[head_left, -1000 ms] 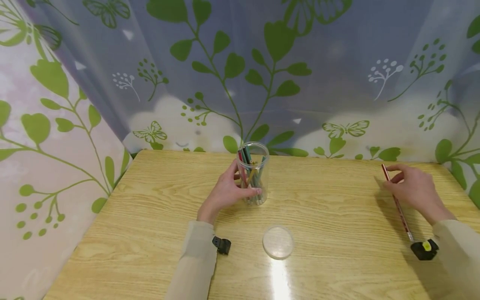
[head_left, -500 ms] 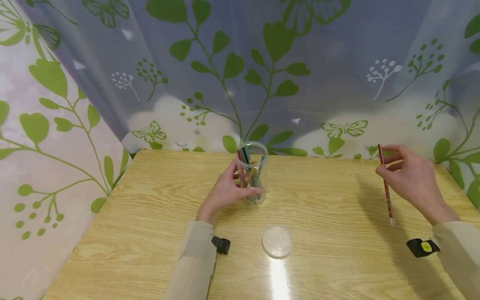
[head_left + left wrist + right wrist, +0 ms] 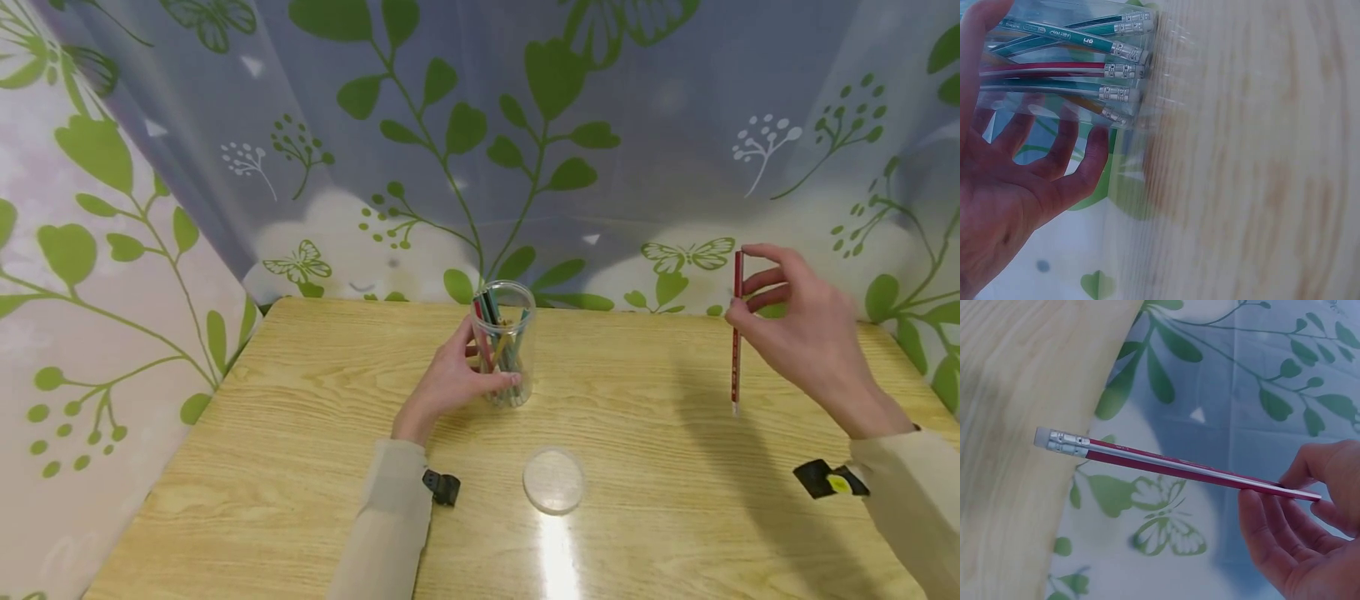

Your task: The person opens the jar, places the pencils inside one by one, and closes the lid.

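A clear plastic jar (image 3: 525, 367) with several pencils (image 3: 1079, 37) in it stands near the table's back edge. My left hand (image 3: 446, 383) grips it from the left, thumb across the front and fingers round behind. The pencils stand eraser-end down, green, red and yellow ones among them. Over the table's right side my right hand (image 3: 802, 333) pinches a red pencil (image 3: 736, 358) near its upper end. That pencil hangs almost upright; its white eraser (image 3: 1041, 437) and silver ferrule point down. A round clear lid (image 3: 553, 481) lies flat in front of the jar.
The wooden table (image 3: 300, 400) reaches back to a patterned curtain (image 3: 645, 167) with green leaves and butterflies. Another patterned cloth (image 3: 97, 250) hangs along the left side. Light glares off the tabletop below the lid.
My right hand has lifted the red pencil off the table and carried it left, turning it from slanted to nearly upright. The left hand and jar have stayed in place.
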A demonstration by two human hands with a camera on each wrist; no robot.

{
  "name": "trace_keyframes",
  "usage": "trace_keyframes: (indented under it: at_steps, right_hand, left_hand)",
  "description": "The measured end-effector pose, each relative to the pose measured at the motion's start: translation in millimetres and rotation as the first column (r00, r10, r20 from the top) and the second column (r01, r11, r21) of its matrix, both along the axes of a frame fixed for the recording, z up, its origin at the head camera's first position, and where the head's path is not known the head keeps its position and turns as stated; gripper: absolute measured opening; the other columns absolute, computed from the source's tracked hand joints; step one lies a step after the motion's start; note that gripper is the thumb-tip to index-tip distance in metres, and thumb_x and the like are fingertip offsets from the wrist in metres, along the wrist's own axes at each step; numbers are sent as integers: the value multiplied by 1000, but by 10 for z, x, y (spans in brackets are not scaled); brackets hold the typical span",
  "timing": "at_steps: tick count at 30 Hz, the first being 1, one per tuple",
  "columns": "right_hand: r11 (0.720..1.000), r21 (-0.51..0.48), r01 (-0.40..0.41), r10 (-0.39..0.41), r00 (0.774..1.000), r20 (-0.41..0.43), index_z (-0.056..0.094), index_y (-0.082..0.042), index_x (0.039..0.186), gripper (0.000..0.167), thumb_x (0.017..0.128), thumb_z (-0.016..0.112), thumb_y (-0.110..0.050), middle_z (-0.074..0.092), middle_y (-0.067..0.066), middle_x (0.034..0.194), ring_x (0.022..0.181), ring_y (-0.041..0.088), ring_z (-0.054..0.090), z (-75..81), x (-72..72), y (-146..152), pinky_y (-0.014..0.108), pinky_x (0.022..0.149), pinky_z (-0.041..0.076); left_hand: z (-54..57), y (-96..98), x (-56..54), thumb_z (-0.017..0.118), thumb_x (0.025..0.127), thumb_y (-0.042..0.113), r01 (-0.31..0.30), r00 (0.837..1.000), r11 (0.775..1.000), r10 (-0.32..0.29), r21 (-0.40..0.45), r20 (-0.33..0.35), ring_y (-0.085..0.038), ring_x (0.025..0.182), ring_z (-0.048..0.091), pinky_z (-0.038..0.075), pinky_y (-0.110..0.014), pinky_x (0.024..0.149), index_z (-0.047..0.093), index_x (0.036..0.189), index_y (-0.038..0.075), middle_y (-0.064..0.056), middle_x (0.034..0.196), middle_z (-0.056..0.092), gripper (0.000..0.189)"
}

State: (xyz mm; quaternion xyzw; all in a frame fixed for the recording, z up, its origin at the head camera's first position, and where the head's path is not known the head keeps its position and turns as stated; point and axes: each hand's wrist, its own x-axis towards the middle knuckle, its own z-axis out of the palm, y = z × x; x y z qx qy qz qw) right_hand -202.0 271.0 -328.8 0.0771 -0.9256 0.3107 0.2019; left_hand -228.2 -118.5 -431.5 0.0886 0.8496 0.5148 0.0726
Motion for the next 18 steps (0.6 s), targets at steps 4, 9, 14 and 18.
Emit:
trace_keyframes:
  at_steps: [4,9,14,18]
  right_hand:
    - [1000,-4,-23,23,997,-67,53,-12,146,60,88,69,-6,70,20,103,72,-33,43,78,7,-84,13,49,35]
    - [999,-2,-50,49,987,-155,55,-13,142,58,86,69,-4,71,16,98,73,-33,45,188,1,-181,16,45,33]
    - [996,-31,-81,72,972,-223,57,-14,140,58,85,71,-2,70,-1,94,74,-30,50,318,13,-292,5,53,39]
    - [990,-81,-119,93,958,-271,57,-12,138,57,85,71,-1,61,-26,92,75,-24,56,432,38,-416,-2,66,44]
  left_hand:
    - [-2,-2,-1,90,76,43,7,1000,1000,-7,10,-5,-33,138,51,49,-59,106,34,148,54,1,143,56,93]
    - [-2,-3,-5,90,77,41,16,1000,1000,-16,26,-13,-32,137,52,50,-58,104,37,147,52,1,139,57,89]
    - [-4,-6,-5,90,76,42,13,1000,1000,-13,24,-8,-32,137,52,50,-58,104,34,146,57,1,139,57,90]
    - [-10,-8,-10,90,76,42,17,1000,1000,-17,26,-4,-33,138,51,50,-58,105,34,145,58,1,136,58,90]
